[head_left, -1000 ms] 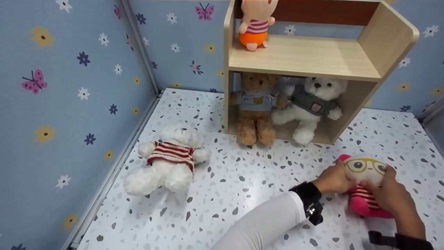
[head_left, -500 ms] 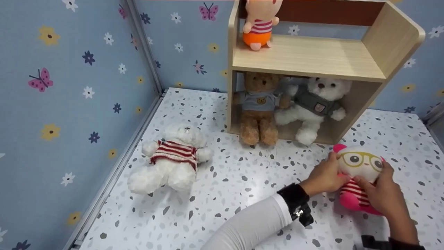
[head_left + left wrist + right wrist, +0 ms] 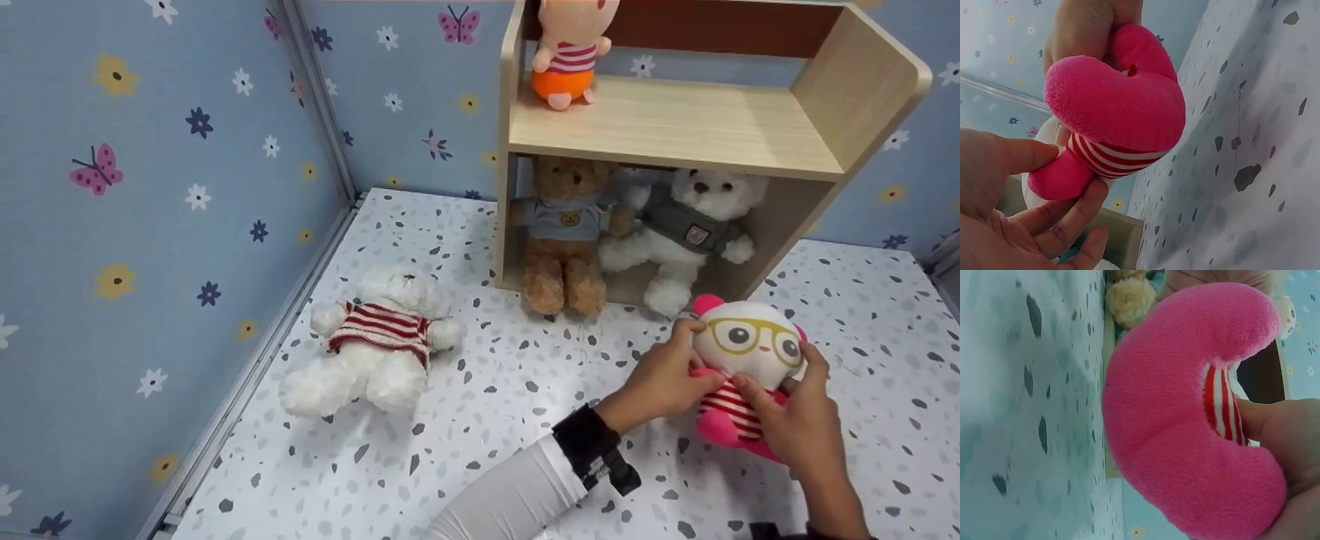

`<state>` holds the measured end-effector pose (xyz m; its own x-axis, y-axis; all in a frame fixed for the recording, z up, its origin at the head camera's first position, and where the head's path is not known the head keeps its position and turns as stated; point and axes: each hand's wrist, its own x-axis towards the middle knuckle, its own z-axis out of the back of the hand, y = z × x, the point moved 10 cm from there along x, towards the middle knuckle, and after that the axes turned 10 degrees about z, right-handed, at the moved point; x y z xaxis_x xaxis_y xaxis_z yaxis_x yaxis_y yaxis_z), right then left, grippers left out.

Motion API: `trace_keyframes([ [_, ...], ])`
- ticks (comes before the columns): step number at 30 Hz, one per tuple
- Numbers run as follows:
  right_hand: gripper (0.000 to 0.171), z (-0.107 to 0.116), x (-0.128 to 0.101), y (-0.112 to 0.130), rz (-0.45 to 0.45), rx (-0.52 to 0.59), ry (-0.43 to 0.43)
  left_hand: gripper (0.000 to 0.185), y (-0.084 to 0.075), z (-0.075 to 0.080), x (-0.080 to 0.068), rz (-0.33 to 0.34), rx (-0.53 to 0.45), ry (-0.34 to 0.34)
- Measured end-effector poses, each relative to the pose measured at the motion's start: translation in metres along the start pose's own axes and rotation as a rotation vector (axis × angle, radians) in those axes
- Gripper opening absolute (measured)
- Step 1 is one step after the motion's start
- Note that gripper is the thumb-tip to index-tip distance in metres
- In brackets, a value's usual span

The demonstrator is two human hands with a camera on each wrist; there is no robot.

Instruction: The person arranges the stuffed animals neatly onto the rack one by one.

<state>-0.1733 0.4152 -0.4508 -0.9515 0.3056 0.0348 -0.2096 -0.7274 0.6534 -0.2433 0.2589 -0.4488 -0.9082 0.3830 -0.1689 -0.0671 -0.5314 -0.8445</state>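
Note:
Both hands hold a pink and white plush toy (image 3: 750,345) with yellow printed glasses and a red-striped body. My left hand (image 3: 664,379) grips its side, thumb across the front at the neck. On the other side my right hand (image 3: 799,409) grips it the same way, its thumb over the striped belly. From below, the left wrist view shows the toy's pink legs (image 3: 1117,101) and the left fingers (image 3: 1072,219) round a pink arm. The pink underside (image 3: 1168,410) fills the right wrist view, with the right hand (image 3: 1292,450) at its edge.
A wooden shelf (image 3: 675,124) stands at the back. A pig plush (image 3: 566,67) sits on its upper level; a brown bear (image 3: 566,232) and a white bear in grey (image 3: 690,225) sit below. Another white bear in a striped sweater (image 3: 379,337) lies on the speckled surface (image 3: 480,450), left.
Both hands have carried the plush toy leftward and slightly up toward the shelf, keeping their grip. The view has shifted a little; the other toys stay in place.

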Motion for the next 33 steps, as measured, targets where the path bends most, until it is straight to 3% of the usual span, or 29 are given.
trace_keyframes([
  [7,0.105,-0.024,-0.008,0.010,-0.009,0.049,0.012,0.063,0.031,0.016,-0.012,0.034,-0.164,0.031],
  [16,0.102,-0.041,-0.010,0.011,-0.014,0.119,-0.005,0.050,0.056,0.023,-0.014,0.070,-0.262,0.041],
  [21,0.102,-0.046,-0.010,0.008,-0.034,0.155,-0.019,0.036,0.074,0.023,-0.011,0.058,-0.372,0.050],
  [27,0.099,-0.046,-0.010,0.007,-0.046,0.197,-0.042,0.016,0.104,0.025,-0.002,0.115,-0.490,0.032],
  [33,0.094,-0.042,-0.011,0.012,-0.020,0.262,-0.112,0.004,0.117,0.026,0.005,0.088,-0.560,0.039],
])
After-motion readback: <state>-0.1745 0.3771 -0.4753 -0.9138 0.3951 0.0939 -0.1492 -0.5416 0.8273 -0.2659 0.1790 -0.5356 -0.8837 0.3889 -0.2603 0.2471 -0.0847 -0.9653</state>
